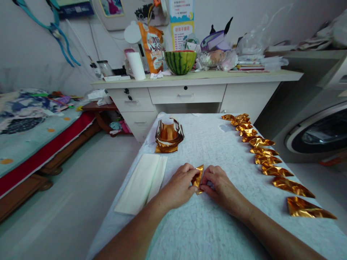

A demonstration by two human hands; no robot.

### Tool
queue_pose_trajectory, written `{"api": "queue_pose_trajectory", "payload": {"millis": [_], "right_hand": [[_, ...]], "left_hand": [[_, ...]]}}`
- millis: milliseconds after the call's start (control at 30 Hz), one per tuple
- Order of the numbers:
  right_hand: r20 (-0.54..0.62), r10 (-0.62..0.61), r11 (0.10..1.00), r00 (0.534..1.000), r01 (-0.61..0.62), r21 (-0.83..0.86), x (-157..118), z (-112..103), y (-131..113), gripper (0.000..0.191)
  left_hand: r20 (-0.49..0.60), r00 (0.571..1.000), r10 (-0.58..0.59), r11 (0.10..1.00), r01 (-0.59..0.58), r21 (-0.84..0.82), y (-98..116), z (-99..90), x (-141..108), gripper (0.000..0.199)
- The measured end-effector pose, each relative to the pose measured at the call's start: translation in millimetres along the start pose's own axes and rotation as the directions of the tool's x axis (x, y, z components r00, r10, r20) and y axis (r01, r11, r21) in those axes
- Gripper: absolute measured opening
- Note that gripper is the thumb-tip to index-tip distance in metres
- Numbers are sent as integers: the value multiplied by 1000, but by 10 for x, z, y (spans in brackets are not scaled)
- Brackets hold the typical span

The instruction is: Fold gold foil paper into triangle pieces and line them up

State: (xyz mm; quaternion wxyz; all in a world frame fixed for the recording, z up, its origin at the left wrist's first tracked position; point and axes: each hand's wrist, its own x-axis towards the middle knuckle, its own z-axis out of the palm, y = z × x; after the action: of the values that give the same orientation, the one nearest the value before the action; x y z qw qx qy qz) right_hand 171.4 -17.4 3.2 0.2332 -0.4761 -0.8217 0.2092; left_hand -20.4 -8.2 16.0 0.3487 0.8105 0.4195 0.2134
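Observation:
A small piece of gold foil [198, 177] is held upright over the cloth-covered table between my two hands. My left hand [184, 183] pinches its left side between thumb and fingers. At its right edge, my right hand [215, 182] has thumb and fingers pressed together on the foil. Beyond my left hand stands a stack of curled gold foil sheets [167, 135]. White paper sheets [139, 182] lie to the left, beside my left forearm. Several folded gold foil pieces [294, 187] form a row along the table's right side.
The table [217, 231] has a pale cloth cover. Behind it is a white desk [187, 94] bearing a watermelon-patterned bowl [180, 62], an orange pouch [152, 47] and plastic bags. A bed [35, 133] is at left, a washing machine [320, 122] at right.

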Motion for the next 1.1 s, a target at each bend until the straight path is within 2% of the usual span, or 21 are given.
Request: {"api": "queue_pose_trajectory", "payload": {"millis": [233,400,567,733,967,1100], "right_hand": [[-11,7,999,1000,-8,-32,5,31,-2,8],[-11,2,999,1000,-2,-53,4,44,10,8],[-29,11,998,1000,-12,-56,7,41,7,12],[-3,25,998,1000,-25,-54,6,49,3,11],[4,31,998,1000,-30,-50,1,58,5,9],[14,35,998,999,-35,-44,3,51,-6,9]], "left_hand": [[-28,1000,-13,995,16,100,33,40,-4,36],[-6,1000,-26,984,26,176,66,51,8,38],[27,998,-65,982,59,180,97,18,26,34],[37,998,-58,987,52,153,89,-12,21,21],[46,997,-63,993,58,102,60,-17,25,34],[41,997,-69,992,64,109,52,-7,24,31]]}}
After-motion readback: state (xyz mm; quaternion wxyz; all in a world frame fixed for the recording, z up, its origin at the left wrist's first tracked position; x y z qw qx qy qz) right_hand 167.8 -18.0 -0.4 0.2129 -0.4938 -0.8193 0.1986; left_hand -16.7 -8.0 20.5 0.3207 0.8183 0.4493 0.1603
